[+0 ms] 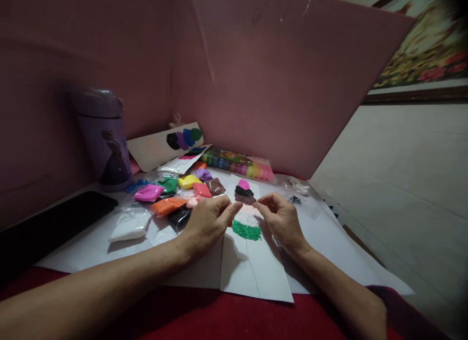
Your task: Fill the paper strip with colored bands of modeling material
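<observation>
A long white card (256, 274) lies before me with bands of modelling clay pressed on its upper part: pink (243, 184), black, brown, pale peach, white and green (246, 230). A thin drawn line runs down its lower half. Over the card's left edge my left hand (208, 220) is closed, thumb and forefinger pinched near the brown and peach bands. My right hand (283, 220) faces it from the right, also pinched, fingertips beside the brown band. Whatever sits between the fingertips of either hand is too small to make out.
Several clay packets, such as orange (168, 206) and white (130, 225), lie left. Behind them are a painted card (149, 147) and a clay pack (237, 164). A purple tumbler (106, 140) and black phone-like slab (73, 218) stand farther left; crumpled plastic (300, 186) lies right.
</observation>
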The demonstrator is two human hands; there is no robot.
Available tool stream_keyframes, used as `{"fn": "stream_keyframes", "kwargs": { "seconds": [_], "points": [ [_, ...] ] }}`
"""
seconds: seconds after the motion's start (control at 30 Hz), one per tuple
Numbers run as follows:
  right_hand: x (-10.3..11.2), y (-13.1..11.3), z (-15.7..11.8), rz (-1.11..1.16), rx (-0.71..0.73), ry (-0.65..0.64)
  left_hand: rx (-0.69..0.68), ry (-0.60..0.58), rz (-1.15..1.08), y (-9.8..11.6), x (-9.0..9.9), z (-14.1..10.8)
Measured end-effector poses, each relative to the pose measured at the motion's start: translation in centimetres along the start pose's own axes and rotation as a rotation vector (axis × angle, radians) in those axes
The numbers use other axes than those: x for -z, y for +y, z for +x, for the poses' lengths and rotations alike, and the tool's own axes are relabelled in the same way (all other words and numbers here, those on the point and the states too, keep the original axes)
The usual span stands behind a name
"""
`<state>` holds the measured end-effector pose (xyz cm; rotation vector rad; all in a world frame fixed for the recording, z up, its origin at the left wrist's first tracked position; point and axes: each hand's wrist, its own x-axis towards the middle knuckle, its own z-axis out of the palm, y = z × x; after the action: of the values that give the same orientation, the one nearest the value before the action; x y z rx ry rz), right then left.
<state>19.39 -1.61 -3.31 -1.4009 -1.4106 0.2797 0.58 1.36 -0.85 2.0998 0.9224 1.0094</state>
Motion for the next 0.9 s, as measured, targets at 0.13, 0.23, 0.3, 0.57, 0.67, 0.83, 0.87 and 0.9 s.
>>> {"fn": "stream_keyframes", "kwargs": {
  "seconds": [0.13, 0.23, 0.3, 0.57, 0.67, 0.83, 0.87, 0.9],
  "points": [
    [0.1, 0.0, -0.1, -0.032, 0.016, -0.009, -0.002, 0.04, -0.032, 0.0, 0.0, -0.1],
    [0.2, -0.1, -0.1, -0.058, 0.039, -0.023, -0.013, 0.04, -0.054, -0.1, -0.1, -0.2],
    [0.2, -0.2, -0.2, -0.071, 0.058, -0.026, -0.008, 0.017, -0.058, -0.2, -0.1, -0.2],
    [0.0, -0.2, -0.3, -0.061, 0.075, -0.025, -0.005, -0.014, -0.006, 0.1, 0.1, -0.1],
    [0.1, -0.2, -0.2, -0.082, 0.102, 0.0, -0.01, 0.019, -0.01, 0.2, 0.1, -0.2],
    [0.9, 0.2, 0.4, -0.147, 0.153, 0.08, -0.026, 0.002, -0.008, 0.1, 0.0, -0.3],
    [1.0, 0.3, 0.6, -0.162, 0.156, 0.099, -0.024, -0.017, -0.017, 0.0, 0.0, -0.3],
    [1.2, 0.4, 0.7, -0.174, 0.156, 0.117, -0.023, -0.032, -0.023, 0.0, 0.0, -0.2]
  ]
}}
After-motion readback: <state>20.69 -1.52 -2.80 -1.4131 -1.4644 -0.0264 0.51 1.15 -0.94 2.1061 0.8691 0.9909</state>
